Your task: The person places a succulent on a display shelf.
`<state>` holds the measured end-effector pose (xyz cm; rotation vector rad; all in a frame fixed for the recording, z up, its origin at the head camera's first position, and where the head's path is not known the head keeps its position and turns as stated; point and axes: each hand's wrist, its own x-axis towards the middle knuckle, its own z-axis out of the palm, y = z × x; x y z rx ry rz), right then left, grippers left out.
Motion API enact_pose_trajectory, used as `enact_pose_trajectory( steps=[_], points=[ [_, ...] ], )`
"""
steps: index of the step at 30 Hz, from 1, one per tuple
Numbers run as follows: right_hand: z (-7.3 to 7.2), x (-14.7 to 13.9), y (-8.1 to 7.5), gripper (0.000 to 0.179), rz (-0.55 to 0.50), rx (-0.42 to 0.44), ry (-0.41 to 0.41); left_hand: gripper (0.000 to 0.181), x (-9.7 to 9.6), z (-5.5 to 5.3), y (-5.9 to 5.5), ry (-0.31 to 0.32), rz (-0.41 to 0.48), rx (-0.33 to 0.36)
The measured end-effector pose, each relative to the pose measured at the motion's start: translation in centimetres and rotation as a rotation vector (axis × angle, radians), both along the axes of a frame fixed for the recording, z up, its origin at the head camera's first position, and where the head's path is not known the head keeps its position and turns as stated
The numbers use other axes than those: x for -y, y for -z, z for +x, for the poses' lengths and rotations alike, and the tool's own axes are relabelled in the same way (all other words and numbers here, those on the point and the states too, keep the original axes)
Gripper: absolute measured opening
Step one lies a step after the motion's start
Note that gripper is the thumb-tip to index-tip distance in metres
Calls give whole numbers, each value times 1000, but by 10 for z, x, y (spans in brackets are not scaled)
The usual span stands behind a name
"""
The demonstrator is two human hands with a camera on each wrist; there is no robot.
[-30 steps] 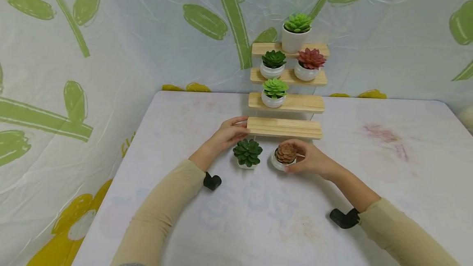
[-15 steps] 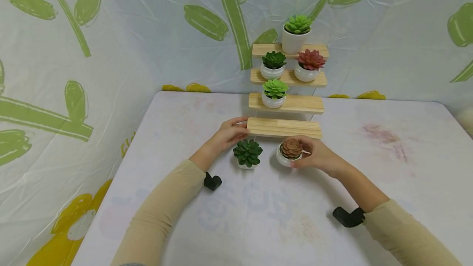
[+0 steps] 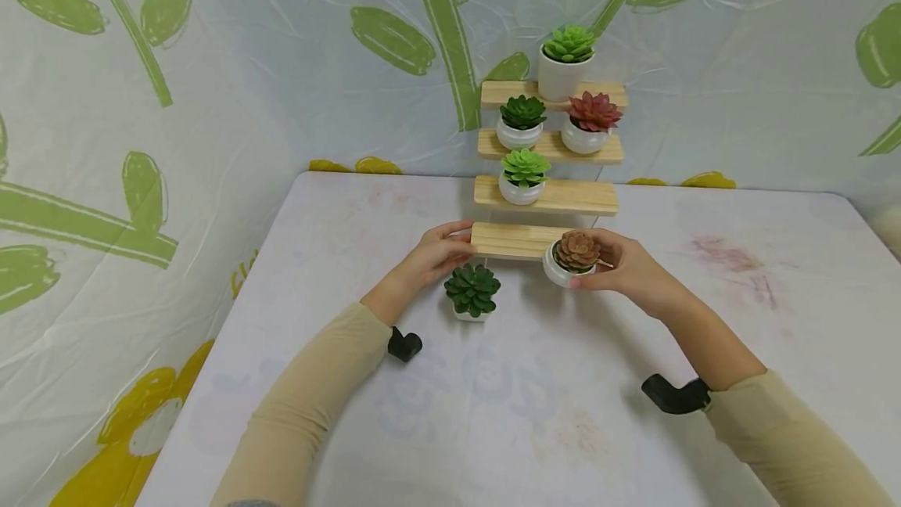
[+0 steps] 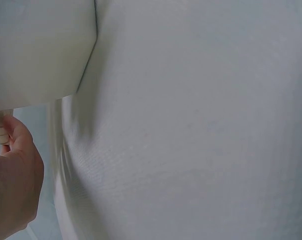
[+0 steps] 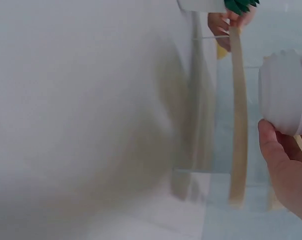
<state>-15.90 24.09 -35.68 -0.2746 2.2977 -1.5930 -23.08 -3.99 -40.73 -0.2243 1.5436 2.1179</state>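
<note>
My right hand [image 3: 637, 272] grips a brown succulent in a round white pot [image 3: 577, 253], raised off the table in front of the right part of the lowest wooden shelf board [image 3: 517, 239]. In the right wrist view, thumb and fingers hold the white pot [image 5: 283, 92], which is apart from the board [image 5: 238, 120]. My left hand [image 3: 432, 257] pinches the left end of that lowest board. Close to it, a dark green succulent in a white pot [image 3: 472, 292] stands on the table. The left wrist view shows only part of the left hand [image 4: 18, 175].
The stepped wooden stand carries a light green succulent [image 3: 522, 177] on its second board, dark green [image 3: 521, 122] and red succulents [image 3: 591, 124] on the third, and a tall white potted succulent [image 3: 563, 65] on top. A printed sheet [image 3: 296, 61] hangs behind the white-covered table [image 3: 338, 429].
My right hand has lifted the brown potted succulent off the table and moved it right and forward, towards the lowest board. The left hand stays at the board's end.
</note>
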Motion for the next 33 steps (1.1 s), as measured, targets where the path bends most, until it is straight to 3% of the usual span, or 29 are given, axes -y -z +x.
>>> enact_pose_trajectory(
  steps=[11,16,26,33],
  points=[
    [-9,-11,-18,52,-43,-70,66,58,0,-1,1,9,10,-9],
    [-16,-13,-24,54,-56,-93,113,58,0,-1,1,5,14,-2],
    [-33,-13,-35,73,-32,-36,194,58,1,0,2,9,14,-7],
    [-40,-9,-37,68,-44,-21,244,57,1,-1,3,8,20,-2]
  ],
)
